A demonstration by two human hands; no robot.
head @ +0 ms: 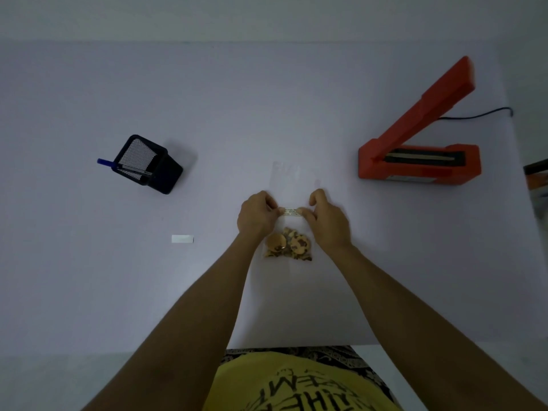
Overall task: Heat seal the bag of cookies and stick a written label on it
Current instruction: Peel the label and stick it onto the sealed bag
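Label (291,211) print too small, shirt (296,384) lettering unreadable

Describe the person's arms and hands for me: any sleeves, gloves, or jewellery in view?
Both forearms are bare up to the frame edge, with no sleeves in view. The left hand and right hand wear no gloves, and no rings, watch or bracelets show at this resolution. The only clothing in view is a yellow shirt with dark lettering, above a dark patterned garment.

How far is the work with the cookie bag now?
Sealing cannot be confirmed: the heat sealer stands open and the bag of cookies lies away from it. In hand: left hand and right hand pinch the written label over the bag. Left: pressing it down.
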